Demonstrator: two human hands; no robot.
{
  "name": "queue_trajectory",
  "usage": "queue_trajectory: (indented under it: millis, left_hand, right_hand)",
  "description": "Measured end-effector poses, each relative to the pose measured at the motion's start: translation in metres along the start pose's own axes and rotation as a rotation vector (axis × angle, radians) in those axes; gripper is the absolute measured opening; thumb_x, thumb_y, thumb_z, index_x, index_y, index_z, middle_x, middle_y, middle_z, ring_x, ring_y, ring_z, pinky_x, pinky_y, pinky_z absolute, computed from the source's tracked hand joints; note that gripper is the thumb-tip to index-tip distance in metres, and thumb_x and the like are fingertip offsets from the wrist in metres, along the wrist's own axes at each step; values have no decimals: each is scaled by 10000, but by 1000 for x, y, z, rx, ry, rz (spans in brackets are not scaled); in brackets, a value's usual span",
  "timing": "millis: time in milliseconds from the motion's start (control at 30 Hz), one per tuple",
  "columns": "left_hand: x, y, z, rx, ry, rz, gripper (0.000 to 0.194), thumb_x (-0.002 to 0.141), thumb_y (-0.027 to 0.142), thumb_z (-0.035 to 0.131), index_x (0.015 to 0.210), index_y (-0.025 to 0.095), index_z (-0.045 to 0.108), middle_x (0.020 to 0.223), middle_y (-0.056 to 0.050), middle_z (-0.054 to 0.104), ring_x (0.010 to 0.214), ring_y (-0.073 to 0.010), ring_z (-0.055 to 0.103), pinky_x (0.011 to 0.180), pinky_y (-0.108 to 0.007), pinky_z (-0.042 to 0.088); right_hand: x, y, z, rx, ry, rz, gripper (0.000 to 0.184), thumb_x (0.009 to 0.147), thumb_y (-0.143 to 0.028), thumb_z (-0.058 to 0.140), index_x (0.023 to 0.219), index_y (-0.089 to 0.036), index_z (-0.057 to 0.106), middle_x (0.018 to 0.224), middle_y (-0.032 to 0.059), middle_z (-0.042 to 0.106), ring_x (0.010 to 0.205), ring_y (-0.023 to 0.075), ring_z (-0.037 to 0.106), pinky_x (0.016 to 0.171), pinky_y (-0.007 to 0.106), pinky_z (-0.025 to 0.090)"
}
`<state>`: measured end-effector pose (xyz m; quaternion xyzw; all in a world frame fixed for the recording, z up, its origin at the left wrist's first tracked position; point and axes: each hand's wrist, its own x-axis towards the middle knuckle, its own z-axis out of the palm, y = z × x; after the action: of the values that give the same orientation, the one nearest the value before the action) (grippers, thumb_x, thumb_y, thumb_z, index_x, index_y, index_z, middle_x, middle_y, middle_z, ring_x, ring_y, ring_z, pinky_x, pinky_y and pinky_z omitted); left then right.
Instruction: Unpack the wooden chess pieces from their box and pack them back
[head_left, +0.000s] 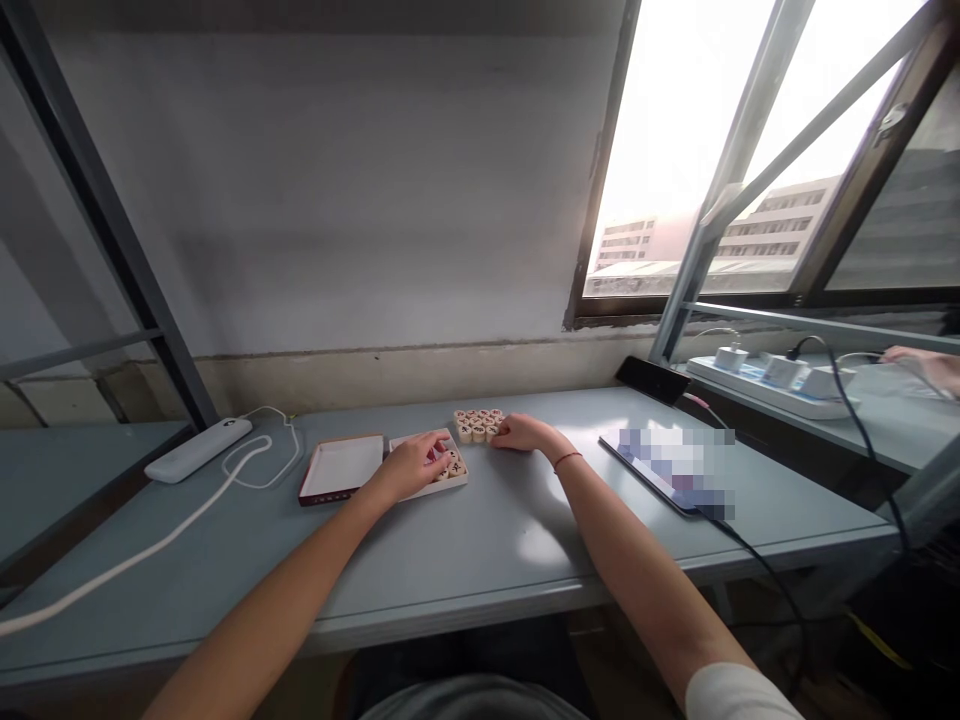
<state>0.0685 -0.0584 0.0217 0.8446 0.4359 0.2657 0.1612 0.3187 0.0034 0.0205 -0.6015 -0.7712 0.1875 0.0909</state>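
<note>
The left hand (pixel 417 464), fingers slightly parted, lies over discs (pixel 455 466) in the white tray (pixel 450 486). At two o'clock from it, the right hand (pixel 523 433) curls against the disc block (pixel 474 424)'s three-o'clock end; I cannot tell either grip.

One blue-grey desk (pixel 495 550), glossy, which I see whole in width from my remote station. Directly on it I list, left to right: one white power strip (pixel 199 450), set at a slant; one thick white cable (pixel 150 555), curving to the front left; one shallow lid (pixel 346 467), white inside, dark red edge; beside it, one white tray (pixel 450 485); one compact block of round marked pieces (pixel 480 425); one tablet (pixel 652 470), partly pixelated, cabled.
</note>
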Motion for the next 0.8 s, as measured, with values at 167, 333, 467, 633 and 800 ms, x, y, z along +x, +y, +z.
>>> queue_trajectory:
  millis: [167,333,467,633,800]
  left_hand:
    - [-2,-2,1,69,-81,34,518,772,567,509,1152,222,583,1100,-74,630,938,-235,592,807,-304,435]
    - [-2,-4,3,120,-137,51,570,758,582,524,1185,207,567,1142,-100,621,1035,-286,557,861,-337,405]
    - [-1,-4,1,92,-166,75,480,762,523,547,1145,235,588,1098,-67,642,992,-265,582,836,-310,415]
    - [0,-2,-1,44,-164,92,524,751,469,574,1218,235,538,1101,-54,630,976,-237,585,804,-280,431]
    - [0,-5,1,44,-177,111,540,747,440,590,1236,221,523,1104,-63,598,943,-208,582,797,-274,446]
  right_hand:
    - [-3,-1,-4,53,-70,1,276,652,-281,571,481,-186,376,460,-41,331,439,75,264,405,235,195]
    - [-10,-16,-7,295,-198,-139,161,725,-335,543,689,-178,548,560,-33,457,450,63,341,408,194,276]
    - [-13,-38,-1,431,-288,-285,321,772,-348,515,1067,-229,561,741,-12,566,477,57,412,424,180,323]
    - [-14,-57,6,296,-337,-294,333,771,-328,524,1052,-162,591,568,-37,507,469,71,422,439,185,333]
    - [-18,-61,5,242,-320,-340,248,762,-375,529,781,-141,609,543,-31,498,491,77,431,462,196,333]
